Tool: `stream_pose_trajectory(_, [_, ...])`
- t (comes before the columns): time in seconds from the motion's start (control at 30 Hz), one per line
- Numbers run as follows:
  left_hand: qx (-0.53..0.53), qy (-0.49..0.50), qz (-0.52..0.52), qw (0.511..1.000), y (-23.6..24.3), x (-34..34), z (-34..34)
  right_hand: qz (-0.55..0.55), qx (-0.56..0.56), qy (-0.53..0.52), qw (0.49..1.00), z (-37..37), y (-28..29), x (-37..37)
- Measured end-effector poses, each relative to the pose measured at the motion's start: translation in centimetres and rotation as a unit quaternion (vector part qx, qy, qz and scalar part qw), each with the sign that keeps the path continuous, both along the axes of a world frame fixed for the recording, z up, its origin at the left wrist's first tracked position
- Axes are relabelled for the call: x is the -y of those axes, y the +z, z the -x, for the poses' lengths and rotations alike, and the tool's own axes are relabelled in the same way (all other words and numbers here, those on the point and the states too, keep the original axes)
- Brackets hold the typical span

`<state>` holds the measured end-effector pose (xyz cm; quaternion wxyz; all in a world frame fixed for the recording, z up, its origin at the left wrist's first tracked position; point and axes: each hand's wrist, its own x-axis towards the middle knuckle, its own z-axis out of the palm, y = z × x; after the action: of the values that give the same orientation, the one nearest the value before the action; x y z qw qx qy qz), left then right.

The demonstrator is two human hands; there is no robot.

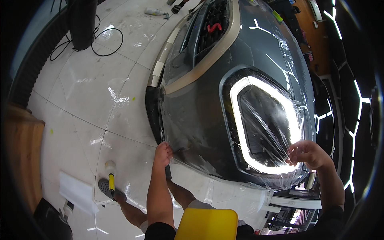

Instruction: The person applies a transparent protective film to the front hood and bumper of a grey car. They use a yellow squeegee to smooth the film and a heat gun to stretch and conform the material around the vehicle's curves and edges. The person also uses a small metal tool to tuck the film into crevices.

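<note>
A sheet of clear film lies over the front of a dark grey car, filling the centre and right of the frame and covering the headlight, whose white ring is lit. At right of centre, the right hand has its fingers bunched, pinching the film near the headlight's lower right corner; creases run from the fingertips up and left across the lamp. At lower centre, the left hand has its fingers curled together, pinching the film's edge beside the bumper's lower left corner. Tan tape borders the dark grille at upper centre. A bottle with a yellow part shows at lower left, near a white sheet on the tiled floor. A black cable loops at upper left.
</note>
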<state>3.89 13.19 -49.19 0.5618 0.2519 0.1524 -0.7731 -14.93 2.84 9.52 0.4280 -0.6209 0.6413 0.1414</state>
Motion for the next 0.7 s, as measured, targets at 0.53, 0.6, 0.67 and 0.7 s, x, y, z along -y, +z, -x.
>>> stream_pose_trajectory(0.53, [0.194,-0.097,0.072,0.974,-1.2,-4.9,2.1,0.495,0.028,-0.088,0.864,5.1,-0.7,-6.9])
stream_pose_trajectory(0.6, [0.177,-0.115,0.093,0.973,-2.9,-4.9,2.4,0.646,-0.136,0.009,0.751,9.6,-2.3,-13.2])
stream_pose_trajectory(0.67, [0.097,-0.119,0.074,0.985,-3.4,-4.6,2.4,0.559,-0.106,-0.138,0.811,13.4,-8.1,-22.4])
stream_pose_trajectory(0.7, [0.087,-0.123,0.064,0.987,-2.7,-4.4,2.3,0.453,-0.08,-0.209,0.863,14.8,-12.8,-27.9])
